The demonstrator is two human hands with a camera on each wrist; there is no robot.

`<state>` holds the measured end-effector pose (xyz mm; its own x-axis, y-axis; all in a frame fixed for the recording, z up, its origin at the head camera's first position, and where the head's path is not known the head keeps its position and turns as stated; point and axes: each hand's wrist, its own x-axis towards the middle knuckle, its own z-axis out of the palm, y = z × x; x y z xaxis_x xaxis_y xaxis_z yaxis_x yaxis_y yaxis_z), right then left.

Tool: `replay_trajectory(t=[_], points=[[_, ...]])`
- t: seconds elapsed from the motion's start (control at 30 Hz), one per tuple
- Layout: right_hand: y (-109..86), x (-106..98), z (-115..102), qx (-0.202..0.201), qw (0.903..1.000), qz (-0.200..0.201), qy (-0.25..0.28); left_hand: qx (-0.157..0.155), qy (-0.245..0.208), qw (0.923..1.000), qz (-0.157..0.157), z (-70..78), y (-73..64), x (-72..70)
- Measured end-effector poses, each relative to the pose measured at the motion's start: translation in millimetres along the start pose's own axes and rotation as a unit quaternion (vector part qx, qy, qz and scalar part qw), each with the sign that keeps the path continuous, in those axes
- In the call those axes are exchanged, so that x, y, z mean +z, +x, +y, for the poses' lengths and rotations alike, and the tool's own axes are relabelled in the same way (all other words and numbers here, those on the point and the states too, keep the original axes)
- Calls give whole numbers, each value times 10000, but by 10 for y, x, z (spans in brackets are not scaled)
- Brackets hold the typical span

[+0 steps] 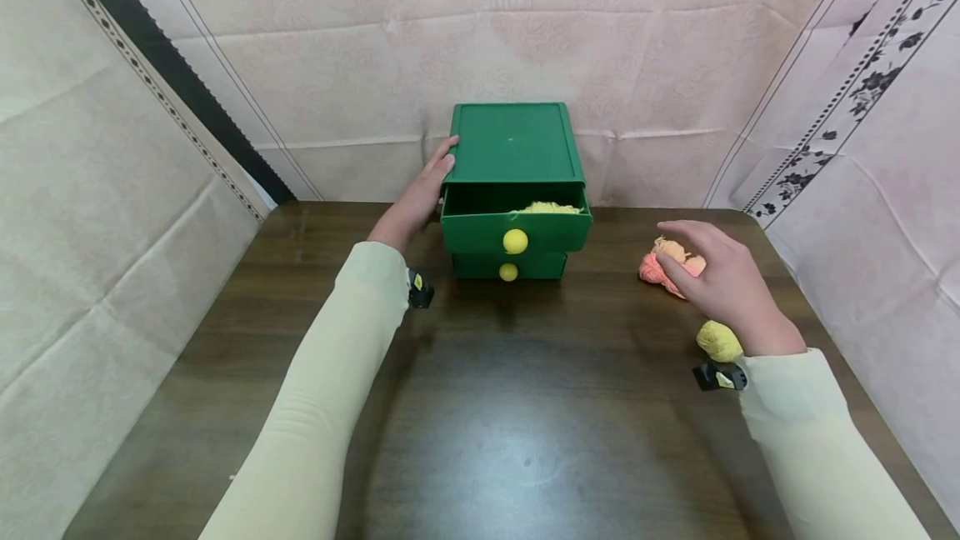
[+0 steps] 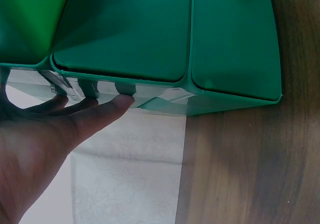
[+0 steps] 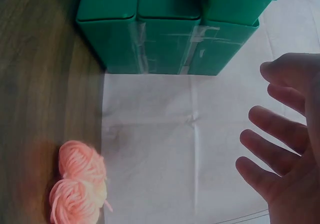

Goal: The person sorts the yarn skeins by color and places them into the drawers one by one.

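A green drawer cabinet [image 1: 517, 140] stands at the back of the table, its top drawer [image 1: 476, 228] pulled out. Yellow yarn [image 1: 551, 207] shows inside that drawer. My left hand [image 1: 417, 200] rests against the cabinet's left side; in the left wrist view its extended fingers [image 2: 102, 115] touch the taped side wall. Over at the right, my right hand [image 1: 723, 282] hovers above pink yarn balls [image 1: 655, 271] and peach yarn [image 1: 670, 249], partly covering them. Its fingers are spread and hold nothing in the right wrist view. A yellow yarn ball [image 1: 717, 341] lies beside the right wrist.
The dark wooden table [image 1: 517, 415] spreads out in front of the cabinet. Pale patterned cloth [image 1: 495, 48] hangs behind it and along both sides. Yellow round knobs [image 1: 515, 241] stick out from the drawer fronts.
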<state>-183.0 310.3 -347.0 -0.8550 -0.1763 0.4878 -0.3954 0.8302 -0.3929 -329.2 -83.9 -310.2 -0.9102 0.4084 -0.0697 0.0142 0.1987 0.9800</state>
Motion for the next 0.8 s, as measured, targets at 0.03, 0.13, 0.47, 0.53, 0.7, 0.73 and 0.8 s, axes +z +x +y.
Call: replay_trajectory(t=[0.03, 0.13, 0.47, 0.53, 0.7, 0.73, 0.8], points=[[-12, 0, 11, 15, 10000, -21, -4, 13, 18, 10000, -3, -2, 0, 1], [-43, 2, 40, 103, 9999, -63, -17, 46, 5, 10000, -16, -6, 0, 4], [-139, -23, 127, 440, 9980, -390, -238, 54, -81, 9999, -50, -10, 2, 6], [-160, -34, 148, 492, 9974, -459, -270, 63, -76, 9999, -52, -11, 5, 5], [-208, -46, 220, 584, 9966, -529, -254, 83, -109, 9999, -41, -8, 6, 4], [-221, -50, 234, 648, 9959, -579, -240, 88, -121, 9999, -33, -8, 7, 5], [-245, -58, 262, 793, 9940, -718, -216, 90, -135, 9999, -30, -8, 6, 8]])
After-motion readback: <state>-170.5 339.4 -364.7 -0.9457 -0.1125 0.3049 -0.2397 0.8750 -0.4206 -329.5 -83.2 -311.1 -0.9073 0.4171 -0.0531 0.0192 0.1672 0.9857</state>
